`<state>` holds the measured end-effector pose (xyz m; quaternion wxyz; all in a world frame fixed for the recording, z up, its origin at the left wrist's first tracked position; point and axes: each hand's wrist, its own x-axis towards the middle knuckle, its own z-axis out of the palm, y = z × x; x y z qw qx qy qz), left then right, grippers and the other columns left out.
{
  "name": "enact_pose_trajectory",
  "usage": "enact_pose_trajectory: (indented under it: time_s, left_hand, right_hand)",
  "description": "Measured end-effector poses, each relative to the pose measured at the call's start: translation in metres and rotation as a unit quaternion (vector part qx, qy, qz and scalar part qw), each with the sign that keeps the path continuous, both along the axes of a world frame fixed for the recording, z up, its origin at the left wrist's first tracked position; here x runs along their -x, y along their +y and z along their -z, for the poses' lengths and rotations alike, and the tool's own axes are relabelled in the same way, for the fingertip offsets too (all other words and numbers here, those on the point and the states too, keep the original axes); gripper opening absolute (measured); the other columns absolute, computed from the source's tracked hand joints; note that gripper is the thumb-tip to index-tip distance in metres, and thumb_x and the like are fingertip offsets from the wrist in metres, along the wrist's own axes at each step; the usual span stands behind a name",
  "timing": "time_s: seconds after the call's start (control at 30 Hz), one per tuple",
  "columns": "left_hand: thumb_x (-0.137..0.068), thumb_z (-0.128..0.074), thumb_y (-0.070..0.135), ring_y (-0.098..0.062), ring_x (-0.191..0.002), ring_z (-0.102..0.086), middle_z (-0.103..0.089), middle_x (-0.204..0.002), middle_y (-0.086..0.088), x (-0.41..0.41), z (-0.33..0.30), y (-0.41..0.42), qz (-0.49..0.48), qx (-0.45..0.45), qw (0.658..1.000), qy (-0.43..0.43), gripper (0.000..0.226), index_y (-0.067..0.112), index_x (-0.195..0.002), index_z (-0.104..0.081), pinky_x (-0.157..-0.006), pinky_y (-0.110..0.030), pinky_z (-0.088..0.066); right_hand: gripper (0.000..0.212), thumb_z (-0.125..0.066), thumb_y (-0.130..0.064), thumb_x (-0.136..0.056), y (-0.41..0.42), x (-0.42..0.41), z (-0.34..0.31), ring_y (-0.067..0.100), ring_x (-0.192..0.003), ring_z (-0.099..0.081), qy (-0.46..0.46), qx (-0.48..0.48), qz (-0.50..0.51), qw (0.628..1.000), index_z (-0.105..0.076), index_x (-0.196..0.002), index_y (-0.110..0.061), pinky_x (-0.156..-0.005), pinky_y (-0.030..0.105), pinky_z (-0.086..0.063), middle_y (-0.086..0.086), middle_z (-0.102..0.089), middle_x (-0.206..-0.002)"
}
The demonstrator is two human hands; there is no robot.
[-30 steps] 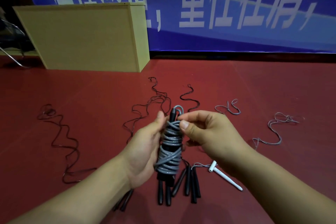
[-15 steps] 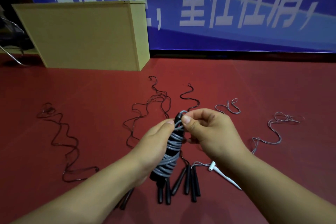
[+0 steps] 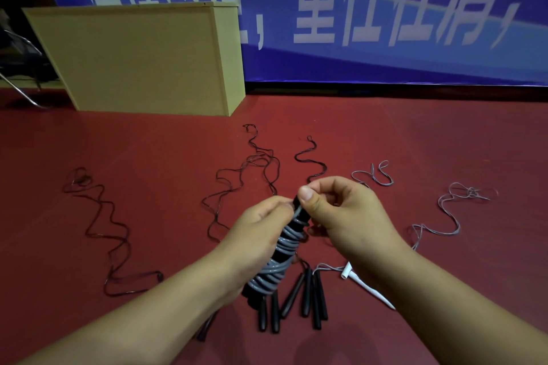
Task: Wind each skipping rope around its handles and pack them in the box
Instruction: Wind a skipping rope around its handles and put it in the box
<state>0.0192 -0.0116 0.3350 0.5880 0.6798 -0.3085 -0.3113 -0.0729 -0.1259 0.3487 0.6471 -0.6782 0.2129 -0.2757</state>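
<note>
Overhead: blue banner [image 3: 385,9] with white characters, spanning the back wall. Below: red floor [image 3: 430,142]. Far left: tall wooden box [image 3: 142,59], standing on floor. Across floor: loose black ropes [image 3: 100,231] and grey ropes [image 3: 450,216], unwound. Near centre: black handles [image 3: 308,293] lying side by side; white handle [image 3: 364,284] just right. Held above these: tilted bundle [image 3: 281,255], grey cord wound round black handles. Left hand [image 3: 255,240]: fingers curled round bundle. Right hand [image 3: 344,216]: thumb and fingers pinching cord at bundle top.

Red floor [image 3: 415,142], loose ropes [image 3: 98,222], box [image 3: 142,59]
</note>
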Motion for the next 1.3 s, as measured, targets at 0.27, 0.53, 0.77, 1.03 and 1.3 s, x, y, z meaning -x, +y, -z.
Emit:
enact_pose_trajectory:
  time_s: [0.27, 0.53, 0.77, 1.03, 1.3]
  left_hand:
    - [-0.104, -0.042, 0.036, -0.016, -0.108, -0.067, -0.074, -0.11, 0.002, 0.006, 0.0, 0.003, 0.03, 0.0, 0.999, -0.012, 0.031, 0.027, -0.113, -0.07, -0.104, -0.046, -0.046]
    - [-0.1, -0.048, 0.036, -0.01, -0.081, -0.066, -0.071, -0.079, 0.015, 0.006, -0.002, 0.004, 0.017, -0.02, 0.999, -0.037, 0.026, 0.036, -0.088, -0.071, -0.08, -0.034, -0.047]
    - [-0.099, -0.049, 0.027, -0.018, -0.059, -0.058, -0.062, -0.072, -0.009, -0.006, -0.004, 0.007, 0.003, 0.01, 1.0, -0.014, 0.033, 0.002, -0.087, -0.066, -0.051, -0.023, -0.046]
    - [-0.081, -0.068, 0.046, -0.023, -0.063, -0.051, -0.051, -0.068, -0.009, -0.008, -0.002, 0.007, -0.013, 0.016, 1.0, 0.006, 0.031, 0.024, -0.064, -0.056, -0.058, -0.031, -0.04]
    - [-0.08, -0.076, 0.046, -0.021, -0.063, -0.05, -0.053, -0.066, -0.004, -0.007, -0.004, 0.011, 0.019, 0.064, 0.998, -0.006, 0.037, 0.025, -0.059, -0.054, -0.066, -0.036, -0.044]
  right_hand:
    - [0.013, -0.068, -0.016, -0.089, -0.006, 0.004, 0.001, 0.022, -0.055, -0.053, 0.011, 0.049, 0.007, 0.999, -0.06, -0.079, -0.014, -0.048, 0.028, -0.04, -0.001, -0.054, -0.054]
    - [0.021, -0.069, -0.027, -0.087, -0.001, 0.003, 0.0, 0.012, -0.053, -0.051, 0.051, 0.156, 0.059, 0.985, -0.06, -0.071, -0.018, -0.053, 0.028, -0.044, 0.0, -0.058, -0.057]
    - [0.03, -0.056, -0.027, -0.096, 0.002, 0.005, -0.009, 0.014, -0.057, -0.057, 0.011, 0.005, -0.011, 1.0, -0.065, -0.081, -0.003, -0.044, 0.011, -0.038, 0.006, -0.061, -0.063]
    - [0.024, -0.053, -0.017, -0.098, 0.005, 0.005, -0.008, 0.015, -0.07, -0.059, -0.013, 0.016, -0.045, 0.999, -0.069, -0.092, -0.001, -0.059, 0.017, -0.05, 0.012, -0.063, -0.076]
    - [0.031, -0.044, -0.019, -0.102, 0.004, 0.004, -0.015, 0.014, -0.061, -0.054, -0.008, -0.159, -0.101, 0.982, -0.069, -0.089, -0.006, -0.061, 0.03, -0.056, 0.007, -0.064, -0.076]
